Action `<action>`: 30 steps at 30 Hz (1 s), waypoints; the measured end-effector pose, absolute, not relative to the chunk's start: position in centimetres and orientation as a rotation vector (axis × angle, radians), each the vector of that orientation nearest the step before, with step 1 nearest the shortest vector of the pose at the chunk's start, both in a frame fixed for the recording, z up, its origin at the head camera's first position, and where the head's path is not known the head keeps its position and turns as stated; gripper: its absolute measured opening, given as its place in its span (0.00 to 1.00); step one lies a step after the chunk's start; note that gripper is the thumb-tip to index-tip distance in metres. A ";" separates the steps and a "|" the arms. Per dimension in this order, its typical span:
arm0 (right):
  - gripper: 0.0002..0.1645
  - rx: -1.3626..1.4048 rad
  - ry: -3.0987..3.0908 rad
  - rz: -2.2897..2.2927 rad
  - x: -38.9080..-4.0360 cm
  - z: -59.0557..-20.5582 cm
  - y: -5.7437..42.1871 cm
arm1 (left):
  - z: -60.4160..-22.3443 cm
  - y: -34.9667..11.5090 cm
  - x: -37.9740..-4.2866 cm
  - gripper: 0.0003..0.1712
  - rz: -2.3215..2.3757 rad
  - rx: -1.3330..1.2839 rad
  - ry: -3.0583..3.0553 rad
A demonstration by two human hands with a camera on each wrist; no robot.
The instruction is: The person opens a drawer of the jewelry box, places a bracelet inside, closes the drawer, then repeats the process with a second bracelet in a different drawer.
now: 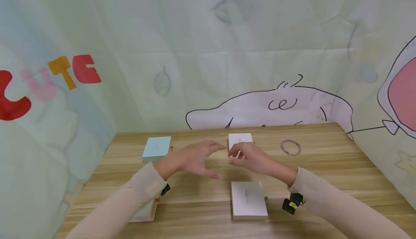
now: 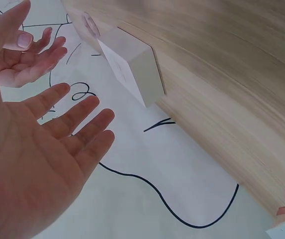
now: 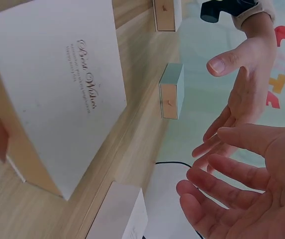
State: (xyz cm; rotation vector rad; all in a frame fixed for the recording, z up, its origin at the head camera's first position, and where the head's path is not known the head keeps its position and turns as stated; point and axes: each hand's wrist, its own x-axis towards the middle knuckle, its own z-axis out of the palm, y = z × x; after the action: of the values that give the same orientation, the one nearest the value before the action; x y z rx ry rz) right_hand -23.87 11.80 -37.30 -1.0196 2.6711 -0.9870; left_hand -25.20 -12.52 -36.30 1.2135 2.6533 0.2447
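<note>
Both hands hover over mid-table, holding nothing: left hand (image 1: pixel 191 159) has fingers spread and straight, palm turned toward the right one; right hand (image 1: pixel 251 158) has fingers loosely relaxed, tips facing the left hand with a narrow gap between them, not touching. Far white box (image 1: pixel 239 139) sits just beyond the right hand's fingertips, partly hidden behind them; contact cannot be told. Near white box (image 1: pixel 248 199) lies below the right wrist, toward the person, apart from both hands. Mint box (image 1: pixel 157 148) sits outboard of the left hand, near but clear of it. Another box (image 1: pixel 147 213) is mostly covered by the left forearm near the table's front edge. Ring (image 1: pixel 290 147) lies beyond and outboard of the right hand, well apart. Count: four boxes (two white, one mint, one mostly hidden), one ring. Free wooden table (image 1: pixel 341 174) surface stretches outboard of the right forearm up to the right edge; open strip also between the hands and the near white box. Printed cloth (image 1: pixel 208 51) walls close off the back and both side edges
</note>
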 end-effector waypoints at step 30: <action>0.14 -0.878 2.606 -1.137 -20.1 -39.1 19.1 | -37.9 -8.3 -22.6 0.58 0.256 1.405 2.568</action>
State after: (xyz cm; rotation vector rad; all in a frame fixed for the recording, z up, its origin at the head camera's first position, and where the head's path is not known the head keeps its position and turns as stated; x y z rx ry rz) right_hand -20.12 19.10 -39.13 -0.8779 2.6059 -1.1369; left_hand -22.57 -8.25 -37.89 1.4052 2.5679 0.2563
